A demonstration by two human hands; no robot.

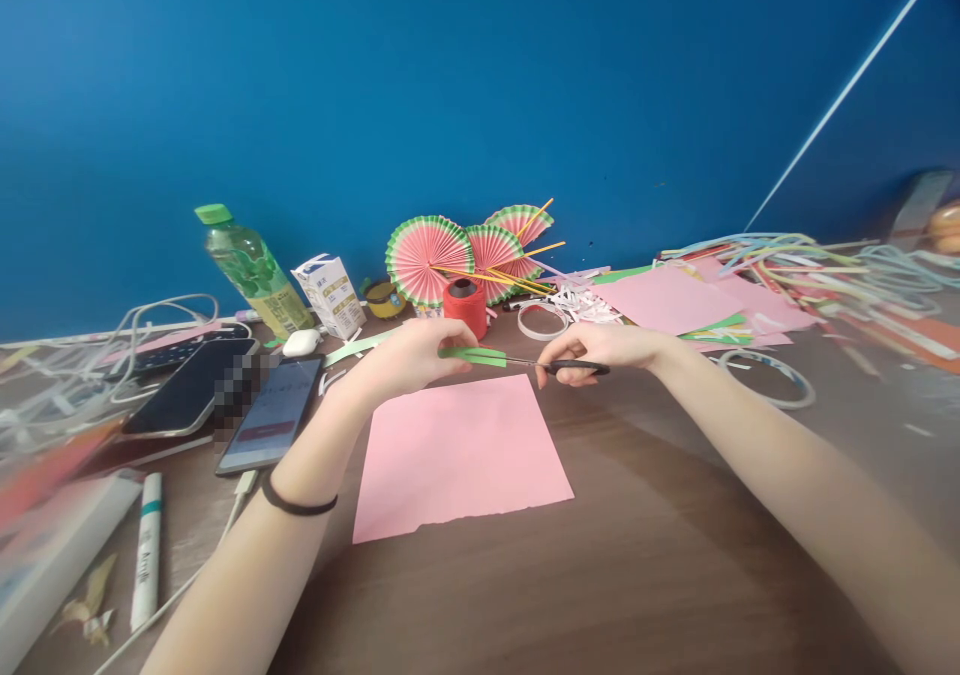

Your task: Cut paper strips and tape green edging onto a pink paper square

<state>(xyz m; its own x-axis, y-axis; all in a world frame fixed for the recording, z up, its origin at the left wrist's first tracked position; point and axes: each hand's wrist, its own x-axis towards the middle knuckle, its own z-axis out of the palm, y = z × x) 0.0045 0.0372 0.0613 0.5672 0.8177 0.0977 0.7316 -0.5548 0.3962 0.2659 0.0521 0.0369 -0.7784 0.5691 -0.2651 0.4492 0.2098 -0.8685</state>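
Green paper (pixel 484 357) is grasped by the left hand (pixel 420 357), scissors (pixel 577 366) by the right hand (pixel 589 347), bottle (pixel 251 270) capped.

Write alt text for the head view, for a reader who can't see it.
A person's left hand holds a green paper strip and the right hand holds black-handled scissors, blades at the strip's end. A pink sheet of paper lies nearer on the brown table; behind are a red thread spool, watermelon-patterned paper fans and a blue wall.
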